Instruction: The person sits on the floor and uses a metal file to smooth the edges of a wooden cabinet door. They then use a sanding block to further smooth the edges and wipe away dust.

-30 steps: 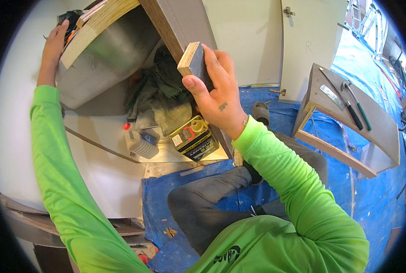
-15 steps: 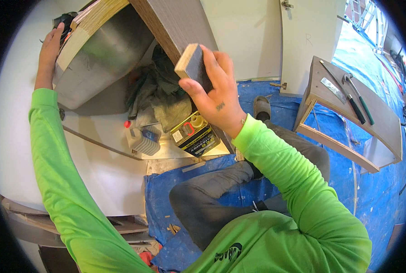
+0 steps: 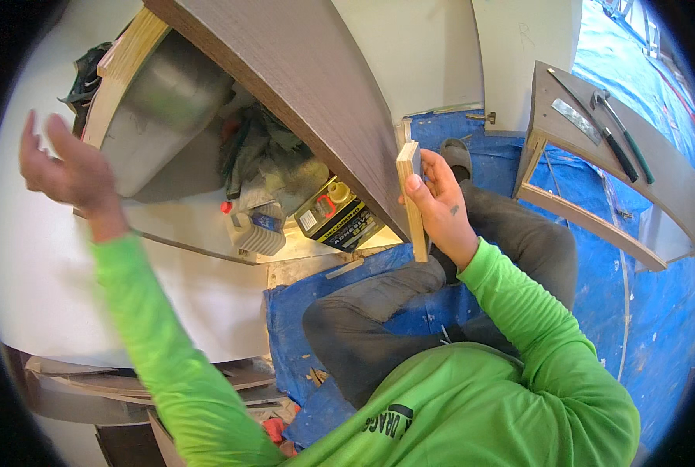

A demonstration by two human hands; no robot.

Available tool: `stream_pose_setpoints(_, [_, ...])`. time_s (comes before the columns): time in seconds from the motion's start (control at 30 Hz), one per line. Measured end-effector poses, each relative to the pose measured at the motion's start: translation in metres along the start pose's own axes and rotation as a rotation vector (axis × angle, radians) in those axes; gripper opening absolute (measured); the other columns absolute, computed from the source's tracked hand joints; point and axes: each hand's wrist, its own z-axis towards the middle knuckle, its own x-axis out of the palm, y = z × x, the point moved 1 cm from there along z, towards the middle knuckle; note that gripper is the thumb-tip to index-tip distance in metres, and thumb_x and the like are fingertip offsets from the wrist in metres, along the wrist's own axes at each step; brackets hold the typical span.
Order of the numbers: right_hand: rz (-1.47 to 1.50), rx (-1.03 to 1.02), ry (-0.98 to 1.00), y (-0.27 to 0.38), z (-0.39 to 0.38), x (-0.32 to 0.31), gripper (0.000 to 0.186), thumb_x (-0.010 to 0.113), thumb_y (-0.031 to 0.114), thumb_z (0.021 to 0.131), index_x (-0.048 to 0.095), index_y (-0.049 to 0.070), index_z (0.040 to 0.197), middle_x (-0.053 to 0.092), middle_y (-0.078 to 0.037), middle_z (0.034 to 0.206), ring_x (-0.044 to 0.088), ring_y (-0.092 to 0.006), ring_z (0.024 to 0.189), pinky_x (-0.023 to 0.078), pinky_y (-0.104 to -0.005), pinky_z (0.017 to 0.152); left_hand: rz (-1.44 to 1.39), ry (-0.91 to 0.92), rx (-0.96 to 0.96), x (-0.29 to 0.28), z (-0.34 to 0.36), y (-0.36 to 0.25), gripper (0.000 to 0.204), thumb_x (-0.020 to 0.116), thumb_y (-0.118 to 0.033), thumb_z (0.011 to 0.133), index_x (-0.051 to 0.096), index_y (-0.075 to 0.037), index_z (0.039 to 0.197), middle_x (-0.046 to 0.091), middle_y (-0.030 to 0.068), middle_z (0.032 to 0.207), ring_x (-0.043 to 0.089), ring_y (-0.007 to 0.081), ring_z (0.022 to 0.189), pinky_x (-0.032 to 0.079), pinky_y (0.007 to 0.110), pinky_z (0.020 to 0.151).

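My right hand (image 3: 443,208) grips a small plywood block (image 3: 414,204) with a pale layered edge and a dark grey face. It holds the block upright, just right of a wood-grain cabinet panel (image 3: 300,93). On the far left, my left hand (image 3: 65,170) is slightly blurred, its fingers apart and nothing in them. Closest to that hand are a pale wooden rail (image 3: 125,74) and a black bundle (image 3: 89,82) behind it. Below the rail shows the grey metal side of a basin (image 3: 174,101).
Under the basin sit dark cloths (image 3: 265,156), a grey bottle with a red cap (image 3: 254,228) and a black-and-yellow can (image 3: 341,222). To the right, a hammer (image 3: 626,136) and a long tool with a black handle (image 3: 596,128) lie on a wooden frame (image 3: 557,89). Blue sheeting (image 3: 589,327) covers the floor.
My left hand has let go of the black bundle by the rail and moved down and left. My right hand has lowered the block to the right and turned it upright.
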Motion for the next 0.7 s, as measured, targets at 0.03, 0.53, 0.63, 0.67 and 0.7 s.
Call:
stream_pose_setpoints(0.03, [-0.014, -0.019, 0.007, -0.002, 0.002, 0.001, 0.05, 0.065, 0.022, 0.099, 0.046, -0.001, 0.138, 0.056, -0.007, 0.123, 0.052, -0.0137, 0.113, 0.043, -0.0299, 0.099, -0.172, 0.041, 0.123, -0.005, -0.023, -0.041, 0.061, 0.067, -0.044, 0.094, 0.056, -0.004, 0.139, 0.051, 0.0209, 0.144, 0.047, 0.0334, 0.131, 0.037, 0.042, 0.11])
stream_pose_setpoints(0.53, [-0.313, -0.332, 0.066, 0.011, 0.018, 0.016, 0.068, 0.073, 0.02, 0.092, 0.04, -0.004, 0.147, 0.056, -0.016, 0.133, 0.055, -0.0223, 0.121, 0.044, -0.0351, 0.104, -0.199, 0.589, -0.2, -0.007, -0.279, -0.158, 0.115, 0.086, -0.051, 0.073, 0.023, 0.002, 0.154, 0.022, 0.0293, 0.16, 0.028, 0.0457, 0.143, 0.022, 0.057, 0.115])
stream_pose_setpoints(0.63, [-0.625, -0.616, 0.116, 0.001, 0.031, 0.024, 0.077, 0.082, 0.023, 0.083, 0.043, -0.001, 0.145, 0.058, -0.022, 0.125, 0.061, -0.034, 0.114, 0.05, -0.0384, 0.097, -0.279, 0.729, -0.346, -0.044, -0.333, -0.179, 0.11, 0.084, -0.048, 0.075, 0.025, 0.002, 0.153, 0.025, 0.029, 0.159, 0.03, 0.0456, 0.142, 0.023, 0.056, 0.115])
stream_pose_setpoints(0.67, [-0.675, -0.625, 0.136, -0.002, 0.031, 0.031, 0.078, 0.083, 0.024, 0.082, 0.044, 0.0, 0.145, 0.059, -0.021, 0.123, 0.062, -0.0346, 0.111, 0.051, -0.039, 0.094, -0.307, 0.762, -0.385, -0.063, -0.348, -0.183, 0.106, 0.083, -0.046, 0.077, 0.027, 0.002, 0.153, 0.027, 0.0289, 0.158, 0.031, 0.0457, 0.142, 0.024, 0.055, 0.115])
stream_pose_setpoints(0.7, [-0.738, -0.636, 0.148, -0.004, 0.029, 0.035, 0.078, 0.083, 0.025, 0.082, 0.044, 0.001, 0.145, 0.059, -0.021, 0.12, 0.063, -0.0352, 0.108, 0.052, -0.0396, 0.091, -0.338, 0.819, -0.437, -0.078, -0.366, -0.189, 0.101, 0.082, -0.043, 0.078, 0.029, 0.002, 0.152, 0.029, 0.0285, 0.157, 0.032, 0.0453, 0.141, 0.025, 0.055, 0.115])
